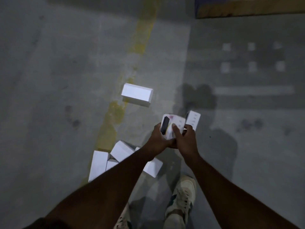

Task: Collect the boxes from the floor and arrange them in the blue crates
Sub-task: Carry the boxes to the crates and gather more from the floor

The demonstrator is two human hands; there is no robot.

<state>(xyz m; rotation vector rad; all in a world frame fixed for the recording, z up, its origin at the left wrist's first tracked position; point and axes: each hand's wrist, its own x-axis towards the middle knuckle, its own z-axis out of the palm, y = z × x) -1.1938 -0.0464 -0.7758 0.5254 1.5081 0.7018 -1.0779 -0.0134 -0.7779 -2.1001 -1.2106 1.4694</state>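
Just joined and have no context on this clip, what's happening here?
A person stands on a grey concrete floor, both hands out front. The left hand and right hand together hold small white cardboard boxes, one with a dark side panel. One more white box lies alone by a worn yellow floor line, and a loose pile of white boxes sits near the feet. No blue crate is clearly in view, so nothing is stowed yet.

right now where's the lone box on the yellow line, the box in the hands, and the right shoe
lone box (137, 94): head view, middle of its top face
held box (177, 123): head view, printed white face
right shoe (183, 194): head view, laced upper
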